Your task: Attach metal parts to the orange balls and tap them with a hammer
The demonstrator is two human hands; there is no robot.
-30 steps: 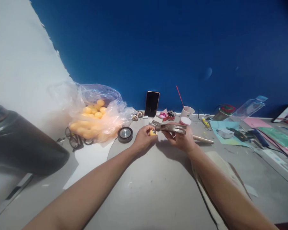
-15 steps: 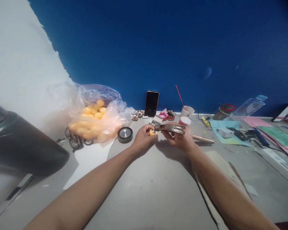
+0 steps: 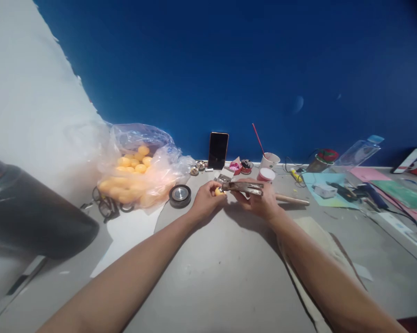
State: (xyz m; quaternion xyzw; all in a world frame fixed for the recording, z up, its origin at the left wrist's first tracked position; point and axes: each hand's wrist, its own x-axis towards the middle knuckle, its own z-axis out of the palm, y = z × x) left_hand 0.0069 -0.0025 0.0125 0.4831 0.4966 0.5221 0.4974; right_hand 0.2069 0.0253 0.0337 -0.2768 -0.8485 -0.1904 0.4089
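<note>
My left hand is closed around a small orange ball, pinched by the fingertips over the table. A shiny bit shows on the ball's upper right side, too small to name. In my right hand is a claw hammer, gripped close to its head. Its wooden handle sticks out to the right past the hand. The hammer's striking end is right at the shiny bit; whether it touches cannot be told. Just behind lies a small clear packet.
A plastic bag of orange balls sits left, beside a round black-and-silver disc. A phone leans on the blue wall. Behind my right hand stand paper cups. A dark cylinder looms far left. A cloth lies under my right forearm.
The hammer head has shifted slightly left and down, closer to the shiny bit on the ball. Both hands keep their grips. The whole view has moved a little.
</note>
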